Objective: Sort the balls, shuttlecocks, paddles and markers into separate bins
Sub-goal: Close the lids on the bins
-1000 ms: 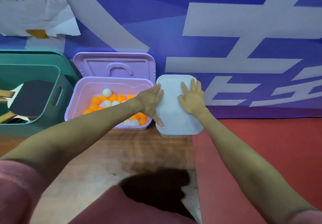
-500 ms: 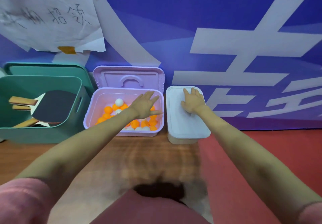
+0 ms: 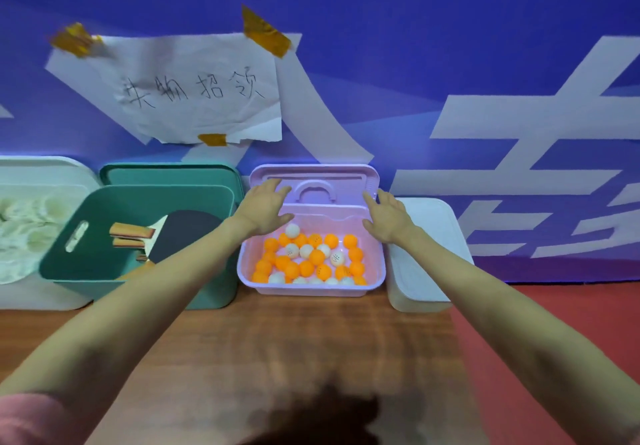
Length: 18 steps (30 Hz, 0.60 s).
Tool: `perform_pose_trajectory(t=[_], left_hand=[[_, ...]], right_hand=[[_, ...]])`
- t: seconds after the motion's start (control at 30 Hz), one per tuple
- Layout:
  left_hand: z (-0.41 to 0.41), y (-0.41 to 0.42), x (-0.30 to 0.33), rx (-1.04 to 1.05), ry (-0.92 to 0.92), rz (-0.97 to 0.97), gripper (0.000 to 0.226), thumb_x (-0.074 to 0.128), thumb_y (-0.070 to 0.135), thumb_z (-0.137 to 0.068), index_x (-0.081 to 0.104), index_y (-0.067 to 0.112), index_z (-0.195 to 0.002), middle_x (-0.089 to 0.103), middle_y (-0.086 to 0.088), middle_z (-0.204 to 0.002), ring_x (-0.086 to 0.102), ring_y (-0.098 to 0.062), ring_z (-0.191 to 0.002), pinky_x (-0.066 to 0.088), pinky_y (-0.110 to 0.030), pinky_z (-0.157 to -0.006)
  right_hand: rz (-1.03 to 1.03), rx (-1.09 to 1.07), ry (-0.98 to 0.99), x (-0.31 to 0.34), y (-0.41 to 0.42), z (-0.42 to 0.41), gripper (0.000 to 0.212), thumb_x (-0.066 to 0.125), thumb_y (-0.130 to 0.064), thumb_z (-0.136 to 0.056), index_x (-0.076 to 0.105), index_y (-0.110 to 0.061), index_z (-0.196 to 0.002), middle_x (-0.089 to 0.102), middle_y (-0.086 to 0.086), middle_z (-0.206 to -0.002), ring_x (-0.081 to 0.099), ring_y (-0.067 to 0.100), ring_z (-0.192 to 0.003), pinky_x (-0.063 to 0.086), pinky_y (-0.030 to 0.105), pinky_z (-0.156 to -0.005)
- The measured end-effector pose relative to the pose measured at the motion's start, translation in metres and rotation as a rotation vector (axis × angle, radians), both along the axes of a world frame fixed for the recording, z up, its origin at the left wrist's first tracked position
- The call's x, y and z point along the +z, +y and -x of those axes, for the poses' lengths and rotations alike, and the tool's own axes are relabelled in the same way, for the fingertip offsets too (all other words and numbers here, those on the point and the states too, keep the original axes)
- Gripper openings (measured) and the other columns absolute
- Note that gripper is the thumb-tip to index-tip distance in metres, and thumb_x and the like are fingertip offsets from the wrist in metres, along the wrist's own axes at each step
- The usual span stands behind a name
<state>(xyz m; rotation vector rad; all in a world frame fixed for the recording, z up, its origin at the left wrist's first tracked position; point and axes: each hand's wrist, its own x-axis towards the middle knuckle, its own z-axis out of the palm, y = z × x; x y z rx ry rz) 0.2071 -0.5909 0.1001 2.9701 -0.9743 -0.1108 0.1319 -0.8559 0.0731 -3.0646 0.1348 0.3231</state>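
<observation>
- Smooth blue banner wall behind everything, printed with broad white strokes.
- Wood-grain tabletop in front, meeting a flat red surface on the right.
- Creased white paper sheet taped to the banner with yellow tape, handwritten in black.
- White rounded bin at far left, filled with pale feathery shuttlecocks, blurred.
- Teal plastic bin beside it, slot handle in its wall, matching lid propped behind; inside, a paddle with a dark matte face and wooden handles.
- Lilac plastic bin in the middle, rounded corners, glossy walls.
- Lilac lid standing upright behind that bin, against the banner, moulded arch handle in its centre.
- White rectangular bin at right, covered by a flat closed lid, just beside the lilac bin.
- Left hand, fingers spread and straight, at the lilac lid's left edge; contact cannot be told.
- Right hand, fingers spread and relaxed, at the lid's right edge, gripping nothing visibly.
- Small round balls, mostly orange, some white, lying loose on the lilac bin's floor.
</observation>
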Motion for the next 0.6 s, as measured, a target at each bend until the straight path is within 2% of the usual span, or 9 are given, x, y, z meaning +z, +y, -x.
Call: perform_pose_trajectory(t=[0.13,0.2,0.33,0.5,0.6], left_hand=[[-0.036,0.013,0.015,0.026,-0.008,-0.016,0.062,0.058,0.040,-0.089,0.040,0.006,-0.138,0.044,-0.017,-0.138,0.043,-0.033,-0.125,0.039,-0.042,-0.100],[-0.052,0.016,0.020,0.034,0.004,0.008,0.056,0.059,0.037,-0.089,0.043,0.005,-0.133,0.049,-0.017,-0.131,0.047,-0.034,-0.119,0.042,-0.043,-0.096],[-0.076,0.021,0.019,-0.005,0.015,0.022,0.052,0.057,0.033,-0.090,0.044,0.005,-0.131,0.051,-0.017,-0.126,0.050,-0.035,-0.115,0.044,-0.045,-0.093],[-0.094,0.019,0.004,-0.031,0.023,0.024,0.049,0.052,0.038,-0.093,0.046,0.006,-0.130,0.054,-0.016,-0.124,0.052,-0.034,-0.111,0.045,-0.044,-0.091],[-0.098,0.018,-0.007,-0.034,0.003,0.057,0.048,0.048,0.041,-0.095,0.048,0.005,-0.127,0.053,-0.016,-0.119,0.052,-0.035,-0.105,0.044,-0.044,-0.087]], right_hand=[[0.088,0.045,-0.063,0.012,0.006,-0.037,0.071,0.045,-0.030,-0.095,0.006,-0.013,-0.151,0.012,0.022,-0.154,0.017,0.035,-0.141,0.022,0.042,-0.111],[0.096,0.031,-0.107,0.018,0.009,-0.053,0.069,0.046,-0.026,-0.094,0.010,-0.008,-0.150,0.018,0.023,-0.151,0.023,0.036,-0.137,0.025,0.042,-0.109],[0.117,0.072,-0.162,0.022,0.015,-0.075,0.062,0.049,-0.020,-0.092,0.022,-0.003,-0.146,0.031,0.022,-0.145,0.036,0.036,-0.128,0.029,0.039,-0.103],[0.184,0.139,-0.133,0.013,0.021,-0.089,0.060,0.047,-0.017,-0.091,0.025,-0.004,-0.145,0.039,0.019,-0.138,0.039,0.036,-0.123,0.031,0.039,-0.099],[0.207,0.158,-0.141,0.012,0.021,-0.094,0.055,0.044,-0.012,-0.092,0.029,-0.003,-0.144,0.043,0.021,-0.129,0.042,0.037,-0.113,0.033,0.040,-0.091]])
